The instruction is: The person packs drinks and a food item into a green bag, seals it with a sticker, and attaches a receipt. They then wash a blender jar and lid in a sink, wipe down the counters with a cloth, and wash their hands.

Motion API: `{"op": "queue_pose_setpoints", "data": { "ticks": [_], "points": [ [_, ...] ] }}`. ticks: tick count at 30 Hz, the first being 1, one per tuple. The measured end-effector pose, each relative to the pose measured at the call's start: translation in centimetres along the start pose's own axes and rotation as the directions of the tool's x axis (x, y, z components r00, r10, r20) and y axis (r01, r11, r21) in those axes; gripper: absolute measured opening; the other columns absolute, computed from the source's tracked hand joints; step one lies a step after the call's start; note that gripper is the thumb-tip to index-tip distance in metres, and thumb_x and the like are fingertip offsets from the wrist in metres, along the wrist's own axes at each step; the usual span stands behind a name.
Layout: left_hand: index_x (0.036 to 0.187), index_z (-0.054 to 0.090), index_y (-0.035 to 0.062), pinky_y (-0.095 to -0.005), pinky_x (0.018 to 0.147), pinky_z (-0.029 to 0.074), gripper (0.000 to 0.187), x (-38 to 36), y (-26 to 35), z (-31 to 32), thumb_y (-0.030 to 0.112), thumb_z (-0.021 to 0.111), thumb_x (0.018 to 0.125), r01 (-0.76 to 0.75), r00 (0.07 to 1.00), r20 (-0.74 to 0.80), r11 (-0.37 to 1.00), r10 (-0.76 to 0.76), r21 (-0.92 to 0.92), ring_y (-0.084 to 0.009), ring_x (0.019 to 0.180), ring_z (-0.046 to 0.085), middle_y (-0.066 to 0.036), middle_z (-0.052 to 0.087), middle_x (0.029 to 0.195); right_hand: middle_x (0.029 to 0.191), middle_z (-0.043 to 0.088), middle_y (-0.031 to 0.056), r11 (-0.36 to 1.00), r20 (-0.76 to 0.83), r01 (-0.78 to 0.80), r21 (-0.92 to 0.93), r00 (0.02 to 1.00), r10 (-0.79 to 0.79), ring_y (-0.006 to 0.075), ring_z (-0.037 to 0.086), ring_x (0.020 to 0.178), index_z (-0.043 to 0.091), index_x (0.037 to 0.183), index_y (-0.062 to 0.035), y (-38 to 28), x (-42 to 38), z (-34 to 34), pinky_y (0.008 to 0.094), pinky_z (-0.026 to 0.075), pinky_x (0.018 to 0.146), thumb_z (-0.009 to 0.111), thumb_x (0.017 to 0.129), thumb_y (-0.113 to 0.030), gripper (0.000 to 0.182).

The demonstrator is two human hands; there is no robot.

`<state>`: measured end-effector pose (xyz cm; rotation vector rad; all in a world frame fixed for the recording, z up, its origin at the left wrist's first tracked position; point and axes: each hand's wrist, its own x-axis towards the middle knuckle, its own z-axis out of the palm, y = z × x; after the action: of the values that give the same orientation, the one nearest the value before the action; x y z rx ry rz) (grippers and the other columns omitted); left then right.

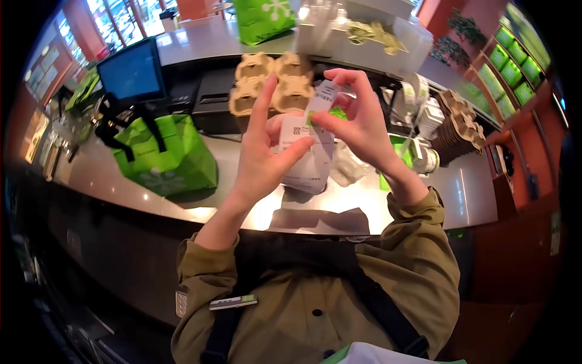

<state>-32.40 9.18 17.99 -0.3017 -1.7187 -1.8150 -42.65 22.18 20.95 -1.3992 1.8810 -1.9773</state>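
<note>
Both hands are raised over the counter around a white printed paper, which looks like a receipt or label strip. My left hand has its thumb on the paper's face, its index finger pointing up and its other fingers behind the sheet. My right hand pinches the upper part of the strip between thumb and fingers, near a small green mark. The lower end of the paper hangs above the counter. Behind the hands stands a brown cardboard cup carrier.
A green bag with black handles stands at the left, near a dark monitor. Another green bag is on the back ledge. At the right are label rolls and stacked brown carriers. Crumpled clear plastic lies beside the paper.
</note>
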Motion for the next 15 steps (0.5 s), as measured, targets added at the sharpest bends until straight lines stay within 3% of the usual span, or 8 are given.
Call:
{"op": "queue_pose_setpoints", "data": {
  "ticks": [4, 5, 7, 8, 9, 10, 13, 15],
  "points": [
    [0.132, 0.029, 0.0067, -0.0219, 0.067, 0.045, 0.071, -3.0, 1.3, -5.4, 0.003, 0.066, 0.072, 0.107, 0.960, -0.277, 0.963, -0.036, 0.247, -0.0091, 0.073, 0.058, -0.005, 0.064, 0.076, 0.115, 0.037, 0.0134, 0.940, 0.098, 0.259, -0.223, 0.965, -0.243, 0.0184, 0.053, 0.092, 0.038, 0.107, -0.0033, 1.4, 0.1, 7.3, 0.0267, 0.047, 0.068, 0.065, 0.067, 0.003, 0.049],
    [0.127, 0.038, 0.0047, -0.0203, 0.066, 0.043, 0.062, -4.1, 1.7, -7.0, 0.003, 0.066, 0.072, 0.146, 0.926, -0.375, 0.960, -0.047, 0.241, -0.0067, 0.070, 0.057, -0.004, 0.065, 0.072, 0.115, 0.038, 0.0147, 0.956, 0.090, 0.271, -0.110, 0.961, -0.262, 0.0196, 0.054, 0.091, 0.040, 0.108, -0.0031, 1.7, 0.1, 9.6, 0.0276, 0.046, 0.068, 0.066, 0.067, 0.003, 0.049],
    [0.125, 0.036, 0.0004, -0.0153, 0.064, 0.039, 0.057, -6.9, 1.3, -11.2, -0.001, 0.063, 0.074, 0.176, 0.904, -0.428, 0.936, -0.030, 0.305, -0.0030, 0.070, 0.054, -0.002, 0.063, 0.075, 0.115, 0.039, 0.0181, 0.957, 0.263, 0.247, -0.155, 0.944, -0.201, 0.0247, 0.054, 0.092, 0.043, 0.111, -0.0026, 1.9, 0.7, 13.0, 0.0331, 0.045, 0.072, 0.067, 0.067, -0.002, 0.050],
    [0.121, 0.039, -0.0020, -0.0163, 0.066, 0.041, 0.052, -8.3, 1.7, -13.2, -0.002, 0.062, 0.075, 0.251, 0.882, -0.465, 0.912, -0.077, 0.325, -0.0036, 0.071, 0.054, -0.002, 0.064, 0.076, 0.115, 0.039, 0.0187, 0.887, 0.356, 0.351, -0.301, 0.904, -0.237, 0.0275, 0.053, 0.093, 0.042, 0.115, -0.0024, 1.5, 1.4, 14.8, 0.0348, 0.044, 0.074, 0.067, 0.067, -0.004, 0.054],
    [0.118, 0.040, -0.0025, -0.0177, 0.067, 0.043, 0.048, -9.3, 2.3, -14.9, -0.001, 0.062, 0.075, 0.303, 0.829, -0.540, 0.928, -0.145, 0.215, -0.0054, 0.071, 0.056, -0.004, 0.063, 0.077, 0.115, 0.039, 0.0193, 0.778, 0.447, 0.460, -0.427, 0.856, -0.261, 0.0302, 0.052, 0.093, 0.041, 0.119, -0.0022, 1.1, 2.2, 16.7, 0.0365, 0.043, 0.075, 0.067, 0.068, -0.007, 0.058],
    [0.115, 0.041, -0.0023, -0.0181, 0.065, 0.043, 0.044, -10.1, 2.6, -16.9, -0.001, 0.062, 0.076, 0.278, 0.785, -0.604, 0.949, -0.133, 0.152, -0.0063, 0.071, 0.056, -0.006, 0.063, 0.077, 0.113, 0.039, 0.0207, 0.795, 0.455, 0.408, -0.450, 0.870, -0.189, 0.0347, 0.049, 0.093, 0.037, 0.125, -0.0021, 1.1, 3.0, 18.7, 0.0384, 0.041, 0.078, 0.066, 0.068, -0.012, 0.065],
    [0.103, 0.044, -0.0011, -0.0188, 0.060, 0.043, 0.031, -10.7, 2.7, -22.1, 0.003, 0.061, 0.077, 0.270, 0.689, -0.709, 0.961, -0.150, 0.059, -0.0082, 0.067, 0.057, -0.008, 0.064, 0.075, 0.102, 0.047, 0.0179, 0.741, 0.320, 0.431, -0.516, 0.899, -0.300, 0.0316, 0.050, 0.085, 0.033, 0.130, -0.0017, 2.6, 6.0, 23.5, 0.0366, 0.042, 0.074, 0.065, 0.069, -0.010, 0.069],
    [0.097, 0.045, -0.0003, -0.0190, 0.057, 0.043, 0.025, -10.0, 2.1, -24.4, 0.004, 0.061, 0.078, 0.285, 0.673, -0.720, 0.958, -0.168, 0.042, -0.0083, 0.065, 0.057, -0.008, 0.064, 0.073, 0.089, 0.053, 0.0103, 0.690, 0.326, 0.490, -0.533, 0.871, -0.366, 0.0268, 0.051, 0.078, 0.050, 0.112, -0.0035, 3.4, 7.5, 25.9, 0.0346, 0.042, 0.069, 0.064, 0.068, -0.008, 0.046]
  ]
}}
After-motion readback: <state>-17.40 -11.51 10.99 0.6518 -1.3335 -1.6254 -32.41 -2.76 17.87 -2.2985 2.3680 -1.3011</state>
